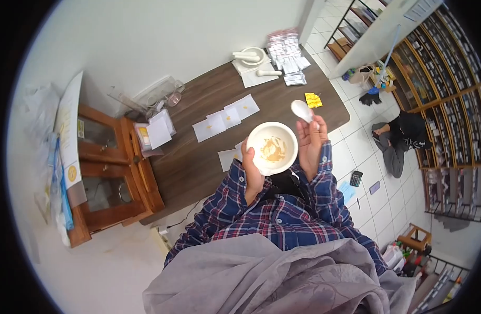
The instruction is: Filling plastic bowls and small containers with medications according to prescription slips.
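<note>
My left hand (253, 167) grips the rim and side of a white mortar (272, 168) in front of my chest; yellowish powder is smeared over its inside. To its right, my right hand (314, 137) holds a white spoon (301, 110) by the handle, bowl up and away from me. Beyond the mortar, several white paper sheets (203, 133) lie in an overlapping row on the dark wooden table (185, 165), with small yellow heaps on them. More sheets (226, 159) are partly hidden by my left sleeve and the mortar. A yellow packet (313, 100) lies past the spoon.
At the table's far edge are another mortar (253, 53) with a pestle, a loose pestle (268, 73) and stacked packets (285, 51). Stacked papers (160, 131) and a wooden cabinet (110, 165) are at left. A person (405, 137) sits on the tiled floor at right, near shelves.
</note>
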`<action>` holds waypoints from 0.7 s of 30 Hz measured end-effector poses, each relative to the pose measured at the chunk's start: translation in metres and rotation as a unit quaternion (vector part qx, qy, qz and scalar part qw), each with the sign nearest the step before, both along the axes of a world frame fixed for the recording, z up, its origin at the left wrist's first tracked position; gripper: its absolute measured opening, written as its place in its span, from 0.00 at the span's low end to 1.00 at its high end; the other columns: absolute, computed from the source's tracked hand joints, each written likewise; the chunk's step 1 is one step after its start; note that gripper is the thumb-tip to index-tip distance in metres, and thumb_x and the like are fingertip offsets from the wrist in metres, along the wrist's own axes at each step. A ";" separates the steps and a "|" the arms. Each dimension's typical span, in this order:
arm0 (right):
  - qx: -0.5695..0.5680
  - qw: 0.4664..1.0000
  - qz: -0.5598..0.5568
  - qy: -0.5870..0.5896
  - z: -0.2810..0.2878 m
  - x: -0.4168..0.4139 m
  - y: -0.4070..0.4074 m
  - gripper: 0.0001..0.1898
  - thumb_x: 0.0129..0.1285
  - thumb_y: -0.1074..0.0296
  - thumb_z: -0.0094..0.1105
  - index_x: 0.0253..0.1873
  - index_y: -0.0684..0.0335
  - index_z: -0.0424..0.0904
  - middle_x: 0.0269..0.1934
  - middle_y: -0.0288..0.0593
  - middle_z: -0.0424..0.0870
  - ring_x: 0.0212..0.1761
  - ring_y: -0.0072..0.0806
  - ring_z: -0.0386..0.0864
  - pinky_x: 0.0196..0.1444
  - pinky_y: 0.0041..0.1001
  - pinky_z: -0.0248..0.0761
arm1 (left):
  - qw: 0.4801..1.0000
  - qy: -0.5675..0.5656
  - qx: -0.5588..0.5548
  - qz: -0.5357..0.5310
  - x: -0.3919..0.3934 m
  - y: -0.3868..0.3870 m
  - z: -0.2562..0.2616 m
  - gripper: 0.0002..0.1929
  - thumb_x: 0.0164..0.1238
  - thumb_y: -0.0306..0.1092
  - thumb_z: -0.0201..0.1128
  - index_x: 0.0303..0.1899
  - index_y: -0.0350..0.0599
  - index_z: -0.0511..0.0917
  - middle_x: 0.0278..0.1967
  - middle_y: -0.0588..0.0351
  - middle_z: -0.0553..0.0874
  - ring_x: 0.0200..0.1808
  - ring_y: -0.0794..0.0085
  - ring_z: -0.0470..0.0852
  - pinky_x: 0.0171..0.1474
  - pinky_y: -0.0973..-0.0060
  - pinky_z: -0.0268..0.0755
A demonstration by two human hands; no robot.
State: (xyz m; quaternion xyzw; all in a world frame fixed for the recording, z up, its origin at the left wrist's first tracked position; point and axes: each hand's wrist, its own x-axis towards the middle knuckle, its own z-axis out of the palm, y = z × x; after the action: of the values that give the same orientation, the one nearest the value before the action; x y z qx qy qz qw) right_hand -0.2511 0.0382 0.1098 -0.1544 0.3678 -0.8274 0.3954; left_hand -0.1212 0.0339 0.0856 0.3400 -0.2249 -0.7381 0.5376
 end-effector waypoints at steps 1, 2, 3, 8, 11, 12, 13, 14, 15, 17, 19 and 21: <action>-0.005 1.000 0.002 -0.006 0.001 0.000 0.003 0.07 0.63 0.72 0.42 0.45 0.60 0.65 0.53 0.46 0.66 0.44 0.26 0.71 0.49 0.21 0.67 | 1.000 -0.009 -0.004 -0.008 0.000 0.000 -0.005 0.26 0.60 0.44 0.38 0.56 0.33 0.57 0.50 0.39 0.70 0.48 0.60 0.72 0.49 0.72 0.64; -0.010 1.000 0.006 -0.011 0.001 -0.001 0.005 0.07 0.63 0.72 0.42 0.45 0.60 0.65 0.53 0.46 0.66 0.44 0.26 0.71 0.49 0.21 0.67 | 1.000 -0.018 -0.009 -0.015 -0.002 -0.002 -0.010 0.26 0.60 0.44 0.38 0.56 0.33 0.57 0.50 0.39 0.70 0.47 0.60 0.72 0.49 0.72 0.65; -0.015 1.000 0.011 -0.016 0.001 -0.001 0.006 0.07 0.63 0.72 0.42 0.45 0.60 0.65 0.53 0.45 0.66 0.44 0.26 0.71 0.50 0.22 0.67 | 0.999 -0.027 -0.014 -0.020 -0.003 -0.004 -0.015 0.26 0.60 0.44 0.38 0.56 0.33 0.57 0.50 0.39 0.70 0.47 0.60 0.72 0.49 0.72 0.65; -0.009 1.000 -0.026 0.014 -0.006 -0.017 0.013 0.07 0.63 0.71 0.42 0.45 0.59 0.65 0.53 0.44 0.66 0.46 0.27 0.70 0.52 0.26 0.67 | 0.999 -0.017 0.000 -0.033 0.001 -0.014 0.009 0.26 0.60 0.43 0.38 0.56 0.33 0.57 0.50 0.39 0.69 0.47 0.61 0.72 0.49 0.72 0.64; -0.007 0.999 -0.033 0.016 -0.006 -0.012 0.015 0.07 0.63 0.70 0.41 0.45 0.58 0.65 0.53 0.44 0.66 0.47 0.28 0.70 0.52 0.28 0.66 | 0.999 -0.003 0.000 -0.046 0.003 -0.006 0.009 0.26 0.60 0.43 0.38 0.56 0.33 0.57 0.51 0.39 0.69 0.47 0.61 0.72 0.50 0.72 0.64; -0.009 0.999 -0.029 0.009 -0.005 -0.008 0.015 0.07 0.63 0.70 0.41 0.45 0.58 0.65 0.53 0.44 0.66 0.47 0.28 0.70 0.53 0.28 0.66 | 0.998 0.008 -0.005 -0.062 0.002 -0.001 0.005 0.26 0.61 0.43 0.38 0.56 0.33 0.57 0.51 0.39 0.69 0.48 0.61 0.71 0.51 0.72 0.63; -0.010 1.000 -0.026 0.002 -0.004 -0.005 0.015 0.06 0.63 0.70 0.41 0.45 0.58 0.65 0.53 0.45 0.66 0.47 0.28 0.70 0.53 0.28 0.66 | 0.997 0.018 -0.009 -0.077 -0.001 0.004 0.002 0.26 0.61 0.43 0.38 0.56 0.34 0.57 0.51 0.39 0.68 0.48 0.61 0.71 0.51 0.72 0.63; -0.011 1.000 -0.022 -0.005 -0.002 -0.004 0.015 0.06 0.63 0.70 0.41 0.45 0.58 0.65 0.53 0.45 0.66 0.47 0.28 0.70 0.53 0.29 0.65 | 0.995 0.028 -0.014 -0.092 -0.004 0.007 -0.001 0.26 0.61 0.43 0.38 0.56 0.34 0.57 0.51 0.40 0.68 0.48 0.61 0.71 0.52 0.72 0.63; -0.010 1.000 -0.021 -0.007 -0.001 -0.003 0.016 0.06 0.63 0.70 0.41 0.45 0.58 0.65 0.53 0.45 0.66 0.47 0.28 0.70 0.53 0.29 0.65 | 0.995 0.027 -0.013 -0.091 -0.005 0.008 -0.004 0.26 0.61 0.43 0.38 0.56 0.34 0.57 0.51 0.40 0.68 0.48 0.61 0.71 0.52 0.72 0.63; 0.006 1.000 -0.016 -0.011 0.002 0.000 0.017 0.06 0.63 0.71 0.41 0.44 0.58 0.65 0.53 0.45 0.66 0.47 0.28 0.70 0.52 0.28 0.66 | 0.996 -0.026 -0.041 -0.077 -0.010 0.012 -0.009 0.25 0.61 0.43 0.37 0.55 0.34 0.57 0.51 0.40 0.68 0.49 0.62 0.70 0.52 0.72 0.62; 0.023 1.000 -0.010 -0.016 0.004 0.002 0.017 0.06 0.63 0.71 0.41 0.44 0.58 0.64 0.53 0.45 0.66 0.47 0.28 0.70 0.52 0.27 0.66 | 0.992 -0.079 -0.070 -0.061 -0.011 0.012 -0.013 0.25 0.61 0.43 0.37 0.55 0.34 0.57 0.51 0.39 0.68 0.50 0.62 0.69 0.53 0.72 0.61; 0.027 1.000 -0.013 -0.007 0.005 0.005 0.015 0.06 0.63 0.71 0.41 0.44 0.58 0.64 0.53 0.45 0.66 0.46 0.28 0.70 0.51 0.26 0.66 | 0.992 -0.088 -0.073 -0.054 -0.012 0.010 -0.016 0.25 0.61 0.43 0.37 0.55 0.35 0.56 0.51 0.40 0.68 0.50 0.62 0.69 0.53 0.72 0.61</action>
State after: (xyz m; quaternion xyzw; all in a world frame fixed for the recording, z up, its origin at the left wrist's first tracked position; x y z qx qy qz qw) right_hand -0.2462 0.0530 0.1145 -0.1334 0.3892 -0.8233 0.3910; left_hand -0.1330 0.0435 0.0692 0.3511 -0.3424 -0.7150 0.4983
